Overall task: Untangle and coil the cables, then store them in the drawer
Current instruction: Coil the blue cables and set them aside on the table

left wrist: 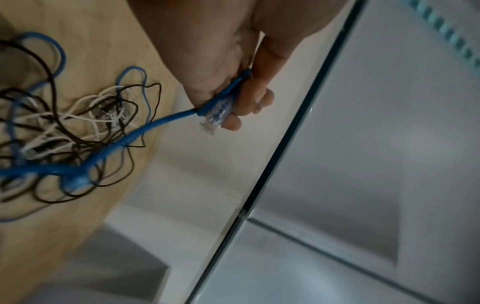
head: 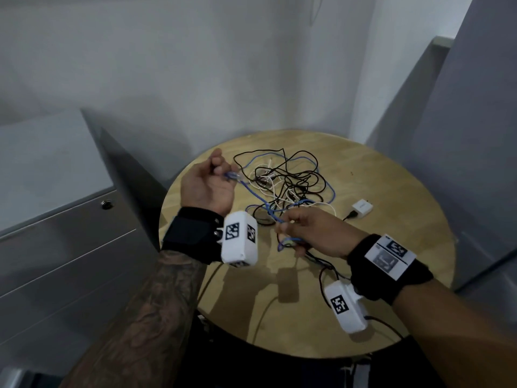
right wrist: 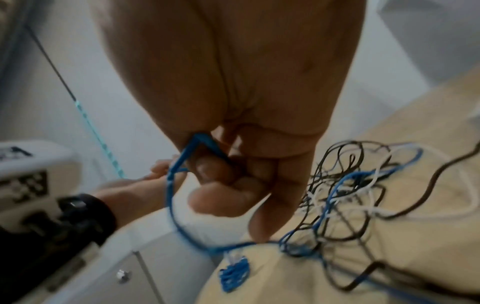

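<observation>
A tangle of black, white and blue cables (head: pixel 288 183) lies on the round wooden table (head: pixel 391 191). My left hand (head: pixel 208 183) is raised over the table's left edge and pinches the clear-plug end of the blue cable (left wrist: pixel 218 112). From there the blue cable (head: pixel 253 193) runs down into the tangle. My right hand (head: pixel 302 232) is near the table's middle, its fingers curled round a loop of the same blue cable (right wrist: pixel 179 164). The drawer cabinet (head: pixel 64 233) stands to the left with its drawers closed.
A white charger block (head: pixel 362 208) with a black plug lies on the table to the right of the tangle. White walls meet behind the table. A grey panel (head: pixel 461 163) stands at the right. The cabinet has a small round lock (head: pixel 106 204).
</observation>
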The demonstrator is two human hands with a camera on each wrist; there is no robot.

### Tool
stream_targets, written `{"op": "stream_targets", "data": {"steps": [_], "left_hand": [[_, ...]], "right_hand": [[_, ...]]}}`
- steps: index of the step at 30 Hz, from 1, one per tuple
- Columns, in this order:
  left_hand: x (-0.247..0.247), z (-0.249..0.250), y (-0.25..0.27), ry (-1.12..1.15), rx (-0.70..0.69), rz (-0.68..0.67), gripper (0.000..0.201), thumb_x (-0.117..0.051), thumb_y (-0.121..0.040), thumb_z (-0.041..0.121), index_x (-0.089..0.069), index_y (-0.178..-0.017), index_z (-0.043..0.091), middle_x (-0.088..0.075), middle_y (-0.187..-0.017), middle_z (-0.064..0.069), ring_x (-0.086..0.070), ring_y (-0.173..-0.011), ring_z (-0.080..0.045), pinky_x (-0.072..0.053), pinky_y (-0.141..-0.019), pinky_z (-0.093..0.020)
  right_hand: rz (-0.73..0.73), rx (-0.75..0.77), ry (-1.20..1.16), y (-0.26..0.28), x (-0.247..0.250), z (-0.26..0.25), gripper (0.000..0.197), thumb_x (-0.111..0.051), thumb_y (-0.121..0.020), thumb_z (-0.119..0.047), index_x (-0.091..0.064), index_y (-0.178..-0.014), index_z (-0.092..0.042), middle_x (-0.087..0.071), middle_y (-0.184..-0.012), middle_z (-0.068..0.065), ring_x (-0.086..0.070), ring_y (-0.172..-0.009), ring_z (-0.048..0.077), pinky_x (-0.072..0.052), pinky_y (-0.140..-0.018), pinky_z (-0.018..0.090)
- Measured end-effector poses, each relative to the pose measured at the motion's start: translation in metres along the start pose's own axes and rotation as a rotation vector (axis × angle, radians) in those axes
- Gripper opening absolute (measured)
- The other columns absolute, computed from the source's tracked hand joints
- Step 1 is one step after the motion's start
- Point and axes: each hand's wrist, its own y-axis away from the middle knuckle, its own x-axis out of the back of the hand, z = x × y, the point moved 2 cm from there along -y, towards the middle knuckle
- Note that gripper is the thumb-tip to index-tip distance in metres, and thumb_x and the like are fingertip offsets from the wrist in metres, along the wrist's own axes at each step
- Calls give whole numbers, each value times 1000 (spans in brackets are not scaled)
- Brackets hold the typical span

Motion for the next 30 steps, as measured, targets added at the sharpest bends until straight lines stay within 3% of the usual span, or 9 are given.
{"op": "stream_targets", "data": {"steps": [4,8,11,14,17,19,21,27,30], "left_hand": [[10,18,-9,-22,-117,76,25,-32,-95,-2,-56,-88,-1,-60,-60,-4,-57,-49,-11,-47,-84,-33],[20,11,-15,-442,-333,14,23,-38,-99,-4,-58,-89,2,-66,-74,-3,-64,-63,-12,-52,-75,-26],[22,-9,-9,-1066,-431,-129,21,-43,-97,-6,-61,-96,5,-69,-78,0,-67,-68,-13,-54,-74,-27],[18,-33,3,-1346,-343,-292,21,-42,-97,-8,-59,-101,3,-66,-80,-3,-64,-65,-5,-51,-73,-22],[18,-45,7,-1458,-232,-392,16,-49,-95,0,-60,-101,9,-64,-86,-1,-62,-70,-1,-51,-75,-20],[14,-48,10,-1654,-250,-489,4,-55,-94,12,-58,-93,12,-59,-80,6,-55,-70,-3,-47,-72,-21],[10,-50,16,-1862,-341,-593,19,-54,-97,21,-52,-84,8,-51,-70,-2,-45,-63,-12,-37,-61,-27],[2,-48,22,-2018,-321,-621,29,-43,-103,27,-44,-76,15,-42,-64,2,-39,-59,-16,-30,-56,-33],[4,-50,24,-2057,-275,-659,34,-37,-104,33,-55,-83,13,-54,-74,-4,-49,-68,-21,-40,-63,-36]], "right_hand": [[-34,58,290,3,2,-13,19,-53,-103,-25,-71,-107,-19,-60,-55,-26,-52,-47,-12,-37,-51,4],[91,202,397,-1,8,-22,25,-58,-100,-33,-72,-98,-13,-67,-82,13,-55,-63,9,-48,-65,26],[201,244,105,3,22,-26,19,-60,-100,-22,-69,-93,-8,-63,-72,5,-63,-69,12,-55,-75,32],[193,148,-449,7,31,-32,12,-56,-100,-10,-63,-93,-3,-60,-69,7,-72,-68,19,-61,-73,34],[122,-5,-795,12,41,-35,18,-48,-102,-12,-63,-101,-3,-49,-64,-2,-47,-37,3,-60,-52,27],[41,-46,-932,13,48,-38,21,-45,-101,-16,-63,-102,-4,-42,-60,-7,-34,-30,3,-56,-47,23],[5,-68,-977,14,51,-37,23,-47,-98,-19,-63,-102,-4,-36,-57,-9,-33,-31,4,-55,-46,22],[90,-31,-632,20,70,-26,33,-63,-86,-12,-66,-119,-11,-56,-72,-2,-59,-59,8,-57,-51,26],[327,69,-29,21,83,-14,26,-66,-91,-4,-73,-111,-19,-70,-86,1,-64,-78,14,-53,-68,28]]}}
